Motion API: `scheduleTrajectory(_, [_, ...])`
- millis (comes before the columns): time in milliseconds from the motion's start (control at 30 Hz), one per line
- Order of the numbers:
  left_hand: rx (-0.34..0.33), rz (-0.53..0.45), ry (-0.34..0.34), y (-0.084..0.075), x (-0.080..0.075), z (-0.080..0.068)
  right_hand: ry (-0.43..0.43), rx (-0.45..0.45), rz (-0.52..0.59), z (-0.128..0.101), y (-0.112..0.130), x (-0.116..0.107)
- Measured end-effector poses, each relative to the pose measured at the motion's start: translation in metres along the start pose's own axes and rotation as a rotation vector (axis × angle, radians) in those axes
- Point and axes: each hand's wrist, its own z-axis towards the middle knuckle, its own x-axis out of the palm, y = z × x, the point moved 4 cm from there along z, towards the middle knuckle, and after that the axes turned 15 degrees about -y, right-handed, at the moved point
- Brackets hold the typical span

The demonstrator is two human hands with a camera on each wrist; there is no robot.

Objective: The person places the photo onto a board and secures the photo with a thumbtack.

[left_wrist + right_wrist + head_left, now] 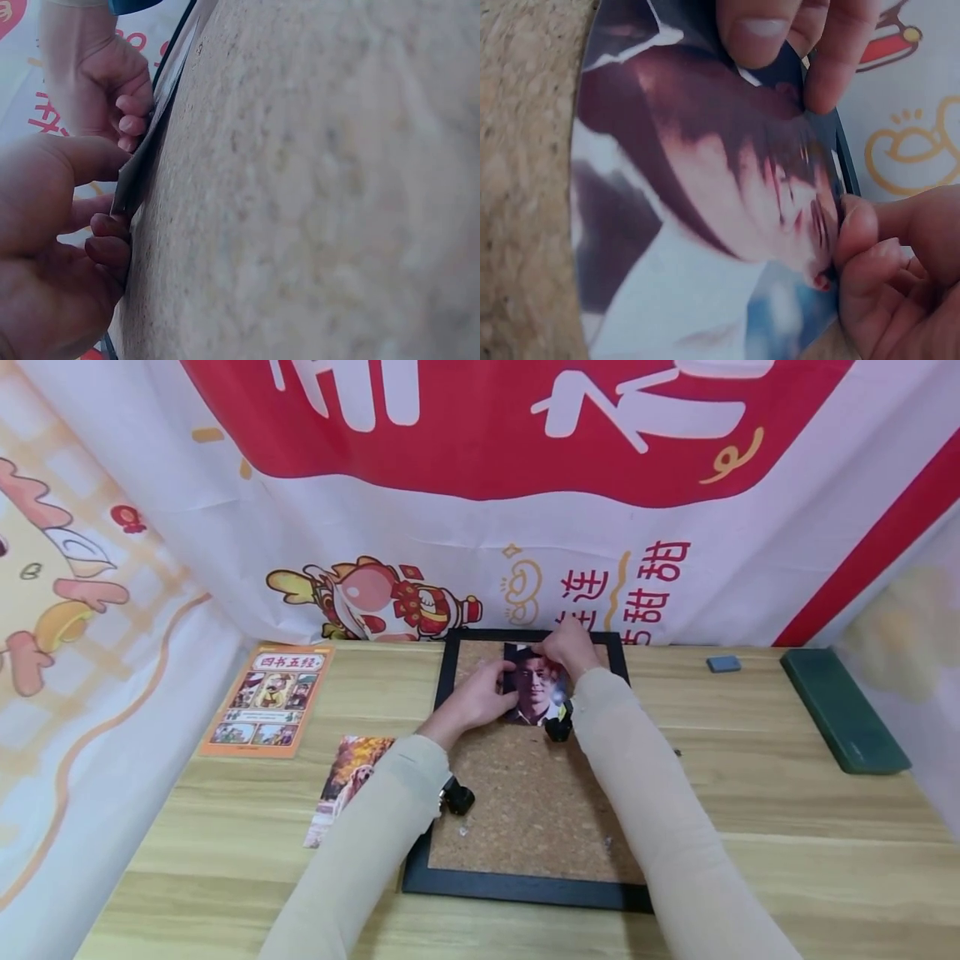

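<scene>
Lying upright on corkboard: photo

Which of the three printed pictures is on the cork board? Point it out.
The portrait photo, held by both hands at the board's far end; the dog photo and orange booklet lie on the table.

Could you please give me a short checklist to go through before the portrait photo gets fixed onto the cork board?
1. Glossy portrait photo lies on the black-framed cork board: ok, at its far end.
2. Left hand holds the photo's left edge: ok, fingertips pinch it in the left wrist view.
3. Right hand holds the top right corner: ok.
4. Photo lies flat: not ok, its edge lifts off the cork in the left wrist view.
5. Photo sits straight to the frame: cannot tell.
6. Pins within reach: cannot tell; small clear bits on the cork are too small to identify.
</scene>
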Motion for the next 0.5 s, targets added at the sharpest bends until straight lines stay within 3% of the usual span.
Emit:
scheduleTrajectory(100, [-0.015, 0.039, -0.001, 0.0007, 0.0002, -0.0020, 0.043, 0.096, 0.085, 0.0016, -0.0076, 0.0050])
scheduleTrajectory(200, [-0.027, 0.064, 0.002, 0.0001, 0.0013, -0.0021, 0.062, 0.122, 0.140, 0.0020, -0.0114, 0.0058])
scheduleTrajectory(500, [-0.071, 0.081, -0.012, -0.0014, 0.0020, -0.0011, 0.121, 0.099, 0.206, -0.0002, -0.0095, 0.0034])
